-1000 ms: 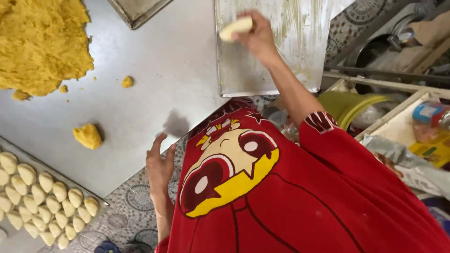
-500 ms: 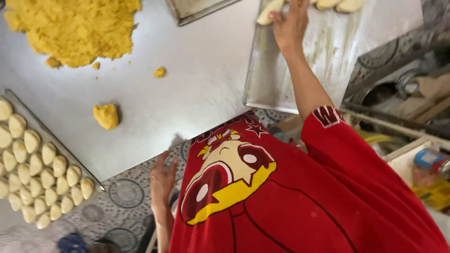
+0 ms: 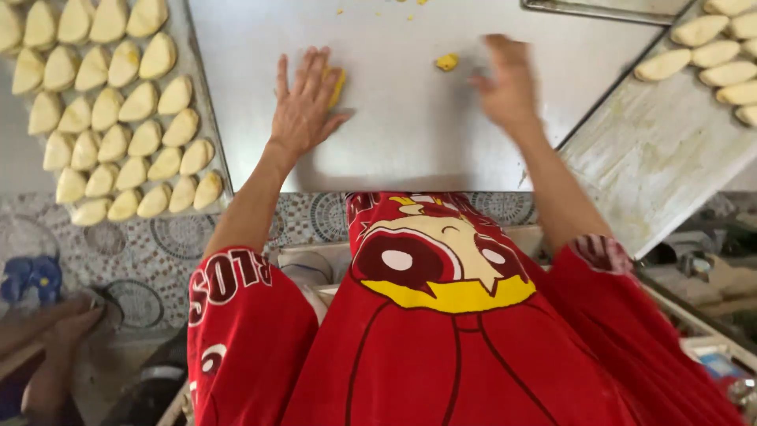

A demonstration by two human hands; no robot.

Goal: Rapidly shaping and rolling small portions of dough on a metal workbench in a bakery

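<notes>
No packages, labels, signs or screens are clearly visible.

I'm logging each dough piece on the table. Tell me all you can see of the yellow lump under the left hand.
The yellow lump lies on the grey metal table, mostly hidden under the fingers of the flat left hand. Only its right edge shows: soft, matte, dough-like, deep yellow. Its full shape cannot be told.

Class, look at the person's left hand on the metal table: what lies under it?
A yellow dough lump peeks out beside the fingers of the left hand, resting on the metal table. How far the lump reaches beneath the palm is hidden, as is its full shape.
</notes>
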